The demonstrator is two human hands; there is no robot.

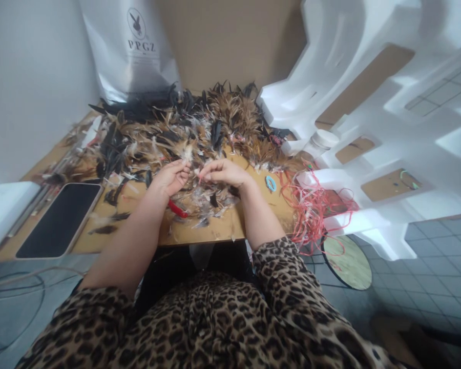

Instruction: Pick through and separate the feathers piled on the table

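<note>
A big heap of brown, black and white feathers (184, 125) covers the back of a wooden table (200, 230). My left hand (171, 177) rests at the heap's near edge with its fingers curled and pinched together on small feathers. My right hand (225, 173) lies just to the right of it, fingers bent and pinched toward the left hand over loose feathers (211, 197). What exactly sits between the fingertips is too small to name. A red-handled tool (176, 209) lies on the table under my left wrist.
A dark phone (59, 219) lies at the table's left. A tangle of red string (315, 205) hangs over the right edge beside a small blue ring (270, 183). White foam packing (369, 102) stands on the right, a silver bag (132, 48) behind the heap.
</note>
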